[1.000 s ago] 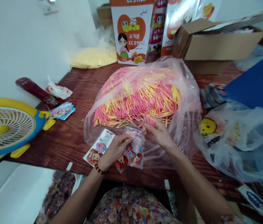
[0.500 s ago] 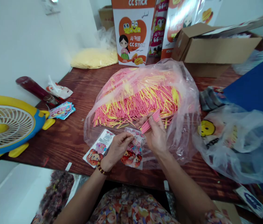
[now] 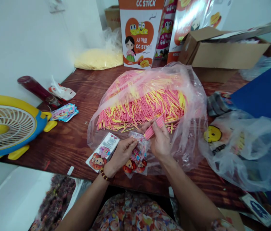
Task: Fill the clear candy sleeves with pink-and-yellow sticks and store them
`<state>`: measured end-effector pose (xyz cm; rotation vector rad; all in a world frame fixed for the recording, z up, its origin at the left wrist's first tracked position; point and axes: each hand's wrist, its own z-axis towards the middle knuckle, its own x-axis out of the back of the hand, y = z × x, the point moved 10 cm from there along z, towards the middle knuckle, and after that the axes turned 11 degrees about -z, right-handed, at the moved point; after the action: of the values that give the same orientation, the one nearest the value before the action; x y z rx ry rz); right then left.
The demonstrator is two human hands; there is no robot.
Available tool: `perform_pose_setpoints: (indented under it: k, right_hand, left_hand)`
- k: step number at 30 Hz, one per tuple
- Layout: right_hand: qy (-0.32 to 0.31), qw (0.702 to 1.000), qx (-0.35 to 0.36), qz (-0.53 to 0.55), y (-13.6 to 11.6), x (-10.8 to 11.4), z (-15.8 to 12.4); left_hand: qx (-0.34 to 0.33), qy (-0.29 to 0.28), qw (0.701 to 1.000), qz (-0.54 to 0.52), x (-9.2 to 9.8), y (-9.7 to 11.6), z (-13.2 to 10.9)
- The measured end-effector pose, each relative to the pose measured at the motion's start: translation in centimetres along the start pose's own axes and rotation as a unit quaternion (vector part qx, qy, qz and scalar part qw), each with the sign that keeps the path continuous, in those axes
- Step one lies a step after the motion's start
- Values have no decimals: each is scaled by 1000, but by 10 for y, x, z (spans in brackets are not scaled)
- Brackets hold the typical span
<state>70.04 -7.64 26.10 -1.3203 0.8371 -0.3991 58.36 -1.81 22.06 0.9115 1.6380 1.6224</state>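
My right hand (image 3: 160,139) is closed around a neat bundle of thin pink sticks (image 3: 154,127), held at a tilt in front of the big pile. Close beside it, my left hand (image 3: 124,152) has its thumb and fingers pinched on the upper part of a clear printed plastic packet (image 3: 135,157) with a red-haired cartoon figure. The packet's lower part shows beside a similar one on the table. A stack of similar printed packets (image 3: 103,152) lies left of my left hand. Behind both hands, loose pink and yellow sticks (image 3: 135,110) fill a large clear plastic bag (image 3: 193,96).
A yellow and blue fan (image 3: 8,125) stands at the left, near a dark red bottle (image 3: 36,88) and blue packets (image 3: 64,112). Printed cartons (image 3: 137,35) and an open cardboard box (image 3: 229,54) stand at the back. A clear plastic bag (image 3: 246,150) lies at the right.
The pinched packet has shifted and tilted slightly, so its lower end now spreads apart from the one beside it. The stick bundle stays in my right hand, nearly unmoved.
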Motion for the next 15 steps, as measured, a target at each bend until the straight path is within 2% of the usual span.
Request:
perform_pose_setpoints:
  k: [6, 12, 15]
  right_hand:
    - [-24, 997, -9, -68, 17, 5, -6]
    - [-117, 986, -14, -114, 16, -6, -8]
    - [-133, 982, -17, -135, 8, -9, -4]
  left_hand:
    - [-18, 40, 999, -12, 6, 2, 1]
    - [-23, 43, 996, -81, 6, 6, 10]
    - [-20, 33, 992, -116, 3, 9, 13]
